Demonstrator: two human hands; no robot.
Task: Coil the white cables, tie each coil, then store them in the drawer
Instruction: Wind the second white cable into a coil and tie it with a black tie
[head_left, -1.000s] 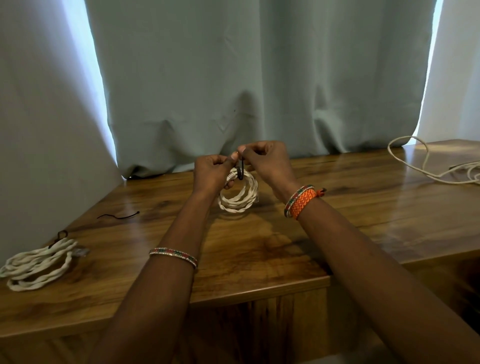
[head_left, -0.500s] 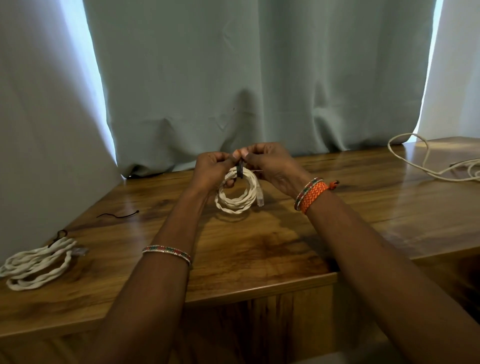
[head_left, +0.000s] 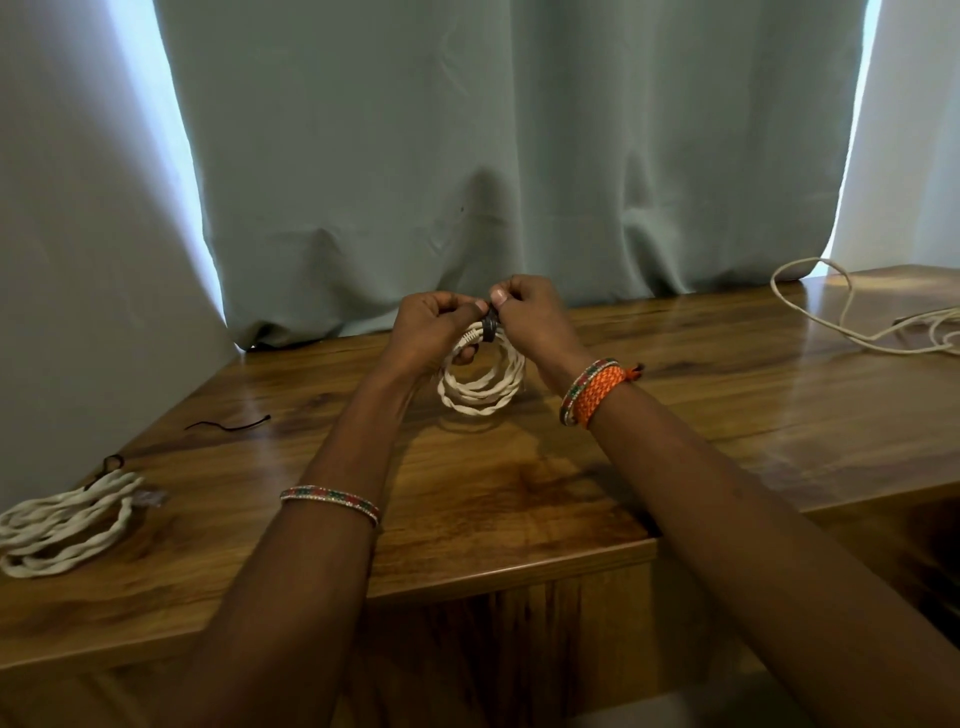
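A small coil of white twisted cable (head_left: 480, 387) hangs upright just above the wooden tabletop (head_left: 519, 488), in the middle. A black tie (head_left: 489, 328) wraps its top. My left hand (head_left: 434, 325) and my right hand (head_left: 530, 317) meet there, both pinching the tie with thumb and fingertips. A second white coil (head_left: 62, 522), bound with a dark tie, lies flat at the table's left edge. A loose, uncoiled white cable (head_left: 852, 312) sprawls at the far right.
A spare black tie (head_left: 228, 425) lies on the table left of centre. A pale curtain (head_left: 493, 156) hangs right behind the table. The table's front edge (head_left: 467, 577) runs below my forearms, with a dark wooden front beneath it.
Both hands have stayed at the top of the coil, working the tie; the black tie now sits tighter round the cable. The coil hangs a little lower and shifted slightly.
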